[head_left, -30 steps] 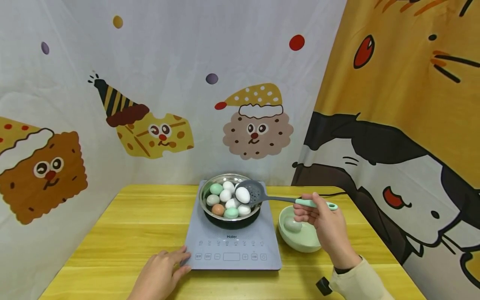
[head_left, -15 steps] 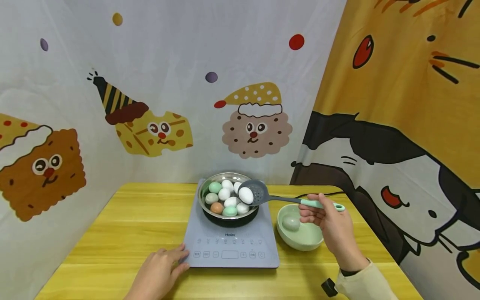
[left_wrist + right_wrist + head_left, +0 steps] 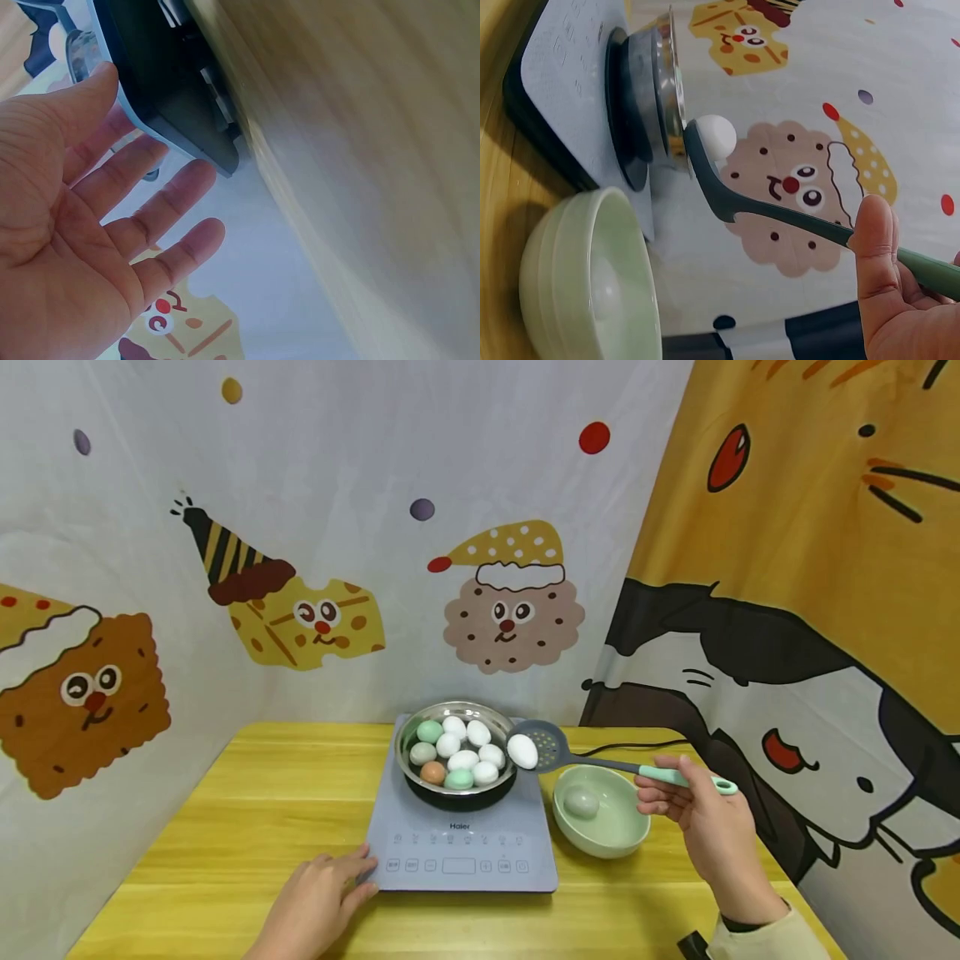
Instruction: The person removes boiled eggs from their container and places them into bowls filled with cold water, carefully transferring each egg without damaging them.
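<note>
A grey slotted skimmer (image 3: 553,745) with a mint handle is gripped by my right hand (image 3: 708,818). One white egg (image 3: 522,752) lies in its bowl, just off the right rim of the steel pan (image 3: 405,758). Several white, green and brown eggs (image 3: 462,760) fill the pan, which stands on the induction cooker (image 3: 459,852). A light green bowl (image 3: 637,835) beside the cooker holds one pale egg (image 3: 581,802). My left hand (image 3: 315,893) touches the cooker's front left corner; in the left wrist view its fingers (image 3: 172,199) are spread and extended.
The cooker stands on a yellow wooden table (image 3: 225,827). A black cable (image 3: 637,746) runs along the table behind the bowl. A printed cartoon curtain (image 3: 330,527) hangs behind and at both sides.
The right hand has moved the skimmer with its white egg to the right, from over the pan to past its right rim. The left hand stays at the cooker corner.
</note>
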`<act>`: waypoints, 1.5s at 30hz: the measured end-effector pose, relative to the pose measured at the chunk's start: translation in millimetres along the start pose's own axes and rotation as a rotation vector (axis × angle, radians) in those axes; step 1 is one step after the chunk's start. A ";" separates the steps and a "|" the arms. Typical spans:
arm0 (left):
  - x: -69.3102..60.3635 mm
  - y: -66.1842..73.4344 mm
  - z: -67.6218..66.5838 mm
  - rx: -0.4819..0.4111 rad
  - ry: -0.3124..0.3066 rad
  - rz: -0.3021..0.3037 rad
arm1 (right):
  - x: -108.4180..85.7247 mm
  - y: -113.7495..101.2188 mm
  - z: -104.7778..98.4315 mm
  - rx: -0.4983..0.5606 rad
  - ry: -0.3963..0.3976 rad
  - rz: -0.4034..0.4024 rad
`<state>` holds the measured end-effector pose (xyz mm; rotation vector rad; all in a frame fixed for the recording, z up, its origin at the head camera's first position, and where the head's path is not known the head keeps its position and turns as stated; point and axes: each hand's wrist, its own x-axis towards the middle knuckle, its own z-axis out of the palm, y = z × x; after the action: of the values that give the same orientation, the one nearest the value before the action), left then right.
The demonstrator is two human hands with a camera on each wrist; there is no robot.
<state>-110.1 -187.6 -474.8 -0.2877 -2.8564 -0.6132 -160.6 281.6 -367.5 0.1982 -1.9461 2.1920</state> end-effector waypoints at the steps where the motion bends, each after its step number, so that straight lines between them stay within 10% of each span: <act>1: 0.0 -0.1 -0.1 0.001 0.001 0.002 | -1.6 -0.8 -2.7 -0.004 0.009 0.000; 17: 2.3 -1.4 -1.7 0.017 -0.012 -0.006 | -29.6 -2.2 -51.3 -0.018 0.195 0.127; 28: 1.3 -0.3 -0.9 0.000 -0.038 -0.044 | -48.3 4.6 -73.3 -0.084 0.243 0.057; 45: 2.3 -0.1 -0.8 0.002 -0.034 -0.045 | -57.3 4.1 -66.5 -0.417 0.430 0.213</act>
<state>-112.3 -187.7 -473.5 -0.2368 -2.9030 -0.6188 -103.7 343.5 -393.0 -0.5193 -2.1677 1.6885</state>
